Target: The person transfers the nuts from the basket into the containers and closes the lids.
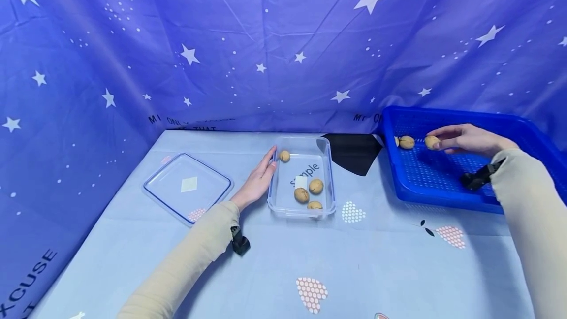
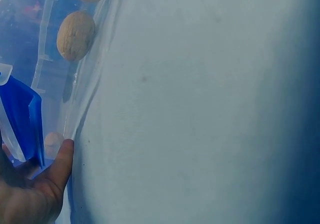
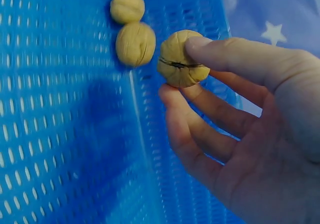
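In the head view my right hand (image 1: 471, 139) is over the blue basket (image 1: 447, 202) at the right. It pinches a walnut (image 3: 181, 64) between thumb and fingertips; a dark crack runs across the shell in the right wrist view. Two more walnuts (image 3: 135, 44) lie together by the basket's left wall. My left hand (image 1: 257, 182) rests along the left side of a clear plastic container (image 1: 330, 181), its fingers fairly straight against the wall. Several walnuts (image 1: 316, 186) sit inside, one at the back left and the others towards the front.
A clear lid (image 1: 208, 162) with a blue seal lies left of the container. Behind the container's right corner is a black patch (image 1: 352, 151) on the patterned tablecloth (image 1: 266, 270). A blue star-printed curtain (image 1: 266, 38) hangs along the back and left.
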`<control>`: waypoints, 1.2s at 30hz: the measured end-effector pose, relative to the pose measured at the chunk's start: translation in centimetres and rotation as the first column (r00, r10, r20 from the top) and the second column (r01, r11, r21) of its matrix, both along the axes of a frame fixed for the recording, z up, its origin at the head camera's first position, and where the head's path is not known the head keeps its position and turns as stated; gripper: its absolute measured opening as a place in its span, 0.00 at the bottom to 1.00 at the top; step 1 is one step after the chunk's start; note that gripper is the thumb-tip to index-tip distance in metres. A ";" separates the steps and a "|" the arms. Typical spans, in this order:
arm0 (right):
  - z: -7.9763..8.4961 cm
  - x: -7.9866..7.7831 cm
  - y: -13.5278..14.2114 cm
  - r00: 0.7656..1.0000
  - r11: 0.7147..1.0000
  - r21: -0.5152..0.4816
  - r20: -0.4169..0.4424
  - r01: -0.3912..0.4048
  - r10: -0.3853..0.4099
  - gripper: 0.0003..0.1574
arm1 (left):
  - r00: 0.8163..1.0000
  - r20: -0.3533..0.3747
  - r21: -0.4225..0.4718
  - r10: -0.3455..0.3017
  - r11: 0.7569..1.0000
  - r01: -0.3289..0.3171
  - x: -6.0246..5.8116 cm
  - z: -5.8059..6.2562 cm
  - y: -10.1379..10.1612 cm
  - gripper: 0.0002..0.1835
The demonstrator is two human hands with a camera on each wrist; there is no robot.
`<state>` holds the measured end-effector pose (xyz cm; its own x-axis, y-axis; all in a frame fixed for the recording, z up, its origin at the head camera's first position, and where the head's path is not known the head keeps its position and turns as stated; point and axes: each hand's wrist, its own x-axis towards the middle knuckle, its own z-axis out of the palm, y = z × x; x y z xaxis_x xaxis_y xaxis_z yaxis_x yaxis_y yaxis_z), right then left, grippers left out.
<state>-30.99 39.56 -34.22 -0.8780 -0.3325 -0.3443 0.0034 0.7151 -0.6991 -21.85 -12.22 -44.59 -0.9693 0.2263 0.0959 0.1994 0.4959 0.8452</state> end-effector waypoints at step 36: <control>4.5 3.5 -10.4 0.974 0.988 -0.057 -0.186 -0.146 0.133 0.29 | 0.999 0.032 0.001 0.022 1.000 -0.022 -0.3 0.2 -0.1 0.29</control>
<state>-27.47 29.20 -29.77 -0.8668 -0.4736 -0.1557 -0.2239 0.6489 -0.7272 -22.11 -12.31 -44.43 -0.9767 0.2043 0.0649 0.1609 0.4984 0.8519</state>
